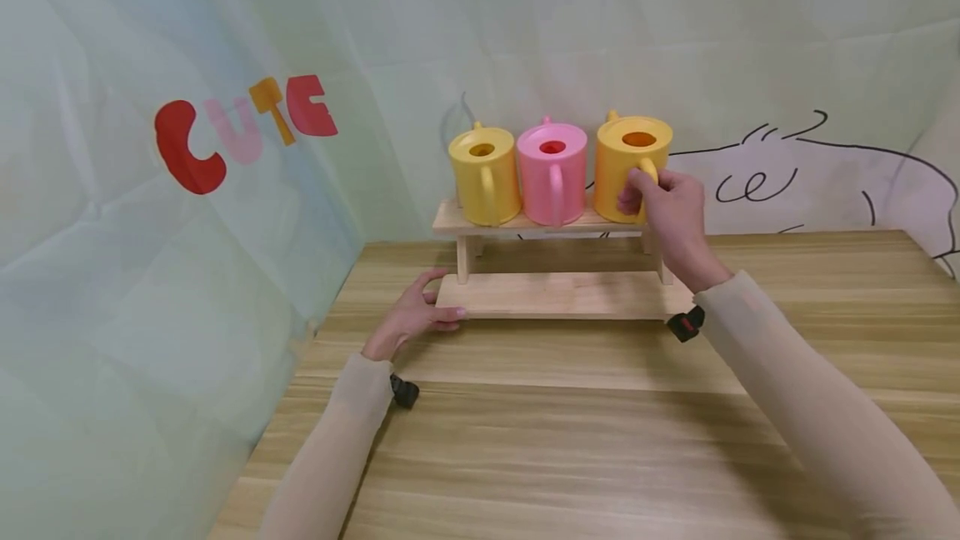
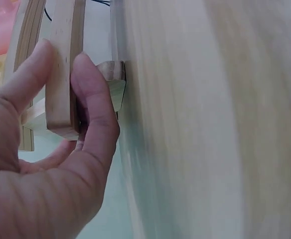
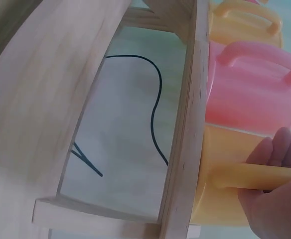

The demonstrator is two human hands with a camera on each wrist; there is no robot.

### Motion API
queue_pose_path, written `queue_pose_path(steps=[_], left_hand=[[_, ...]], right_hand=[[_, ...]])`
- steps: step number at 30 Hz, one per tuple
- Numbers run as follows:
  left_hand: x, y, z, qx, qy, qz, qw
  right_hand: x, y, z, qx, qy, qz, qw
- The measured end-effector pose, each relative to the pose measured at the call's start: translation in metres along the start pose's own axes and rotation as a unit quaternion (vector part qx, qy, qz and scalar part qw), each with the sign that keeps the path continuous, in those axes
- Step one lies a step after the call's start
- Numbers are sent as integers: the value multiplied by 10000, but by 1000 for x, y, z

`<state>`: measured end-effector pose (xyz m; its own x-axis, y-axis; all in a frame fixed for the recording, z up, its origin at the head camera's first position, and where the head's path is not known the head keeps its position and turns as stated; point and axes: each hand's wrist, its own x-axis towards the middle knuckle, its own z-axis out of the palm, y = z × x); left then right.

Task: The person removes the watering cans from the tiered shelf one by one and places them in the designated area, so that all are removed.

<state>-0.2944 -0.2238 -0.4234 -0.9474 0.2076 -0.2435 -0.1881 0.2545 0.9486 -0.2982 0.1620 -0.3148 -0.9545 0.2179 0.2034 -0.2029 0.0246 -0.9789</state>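
A wood-grained bench (image 1: 570, 457) is bordered at the back and along its left side by a pale, creased backdrop (image 1: 450, 15), tinted green and faintly blue. On the left stretch, the word "CUTE" (image 1: 171, 144) is spelled in red, pink and orange letters; on the back stretch, a cartoon outline (image 1: 855, 145) is drawn in thin dark line. A two-tier wooden rack (image 1: 562, 297) is set near the bench's far edge, with its lower shelf (image 1: 525, 294) carried just above the bench on a small foot, as is seen from the left wrist. Along the upper shelf (image 1: 448, 219) three mugs are lined up: a yellow mug (image 1: 467, 190), a pink mug (image 1: 536, 186) and, at the right end, an orange-yellow mug (image 1: 609, 182). The hands are held well apart. The left end of the lower shelf is pinched by the left hand (image 1: 412, 311), and the orange-yellow mug is gripped at its front handle (image 3: 257, 177) by the right hand (image 1: 678, 211). A soft shadow is cast across the bench beneath the right sleeve (image 1: 810, 407).
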Motion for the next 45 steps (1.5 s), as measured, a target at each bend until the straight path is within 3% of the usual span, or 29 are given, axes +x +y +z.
queue_pose_path(steps=[9,18,28,37,45], left_hand=[[2,0,2,0,57,-21,10000],[3,0,2,-19,58,-18,10000],[1,2,2,7,28,-69,10000],[4,-3,1,-1,66,-73,10000],[6,-4,1,7,59,-23,10000]], right_hand=[[4,0,6,-187,257,51,9995],[3,5,7,-1024,837,-384,9905],[-2,1,2,-1131,1078,-397,9869],[-9,-5,-16,-955,1059,-455,9887],[-12,-6,-43,-1135,1303,-414,9841]])
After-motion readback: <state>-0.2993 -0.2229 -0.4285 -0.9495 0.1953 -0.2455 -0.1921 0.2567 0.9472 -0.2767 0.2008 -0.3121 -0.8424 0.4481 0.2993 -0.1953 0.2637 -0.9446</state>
